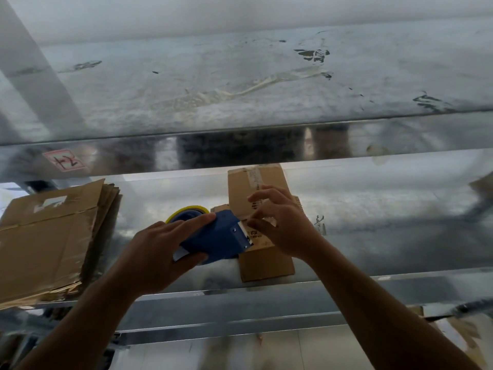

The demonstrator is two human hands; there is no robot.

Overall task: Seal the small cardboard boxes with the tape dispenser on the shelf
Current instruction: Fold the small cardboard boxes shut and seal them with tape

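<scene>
Blue plastic in the grip of the left fingers [198, 220]: curled round the tape dispenser [213, 241], forefinger laid along its top, thumb tucked under its near edge. Opposite them, right fingers [266, 194] spread and loosely bent over the dispenser's mouth, thumb tip close to the metal edge there; tape end pinched or not, cannot tell, too small and blurred. Left hand [157, 252] reaching in from the near left, right hand [285, 225] from the near right, both over the middle of the shelf [386, 222]. Yellowish tape roll [186, 210] showing just beyond the dispenser's far-left end. Directly beneath the dispenser's mouth and the right hand, a small cardboard box [266, 263], close to the shelf's near edge and partly hidden. No tape to be made out on its visible face, so judged the one being worked on, with the strip not yet laid. On its far side, touching or just beside, a second small box [253, 188] bearing a pale strip along its top, apparently sealed already. Farther left on the same shelf, well apart, a stack of flattened cartons [53, 236]. Above, an upper shelf [240, 89] with a red-bordered label [64, 160] on its front lip. By this reading, one box done, one begun; any further boxes out of sight.
</scene>
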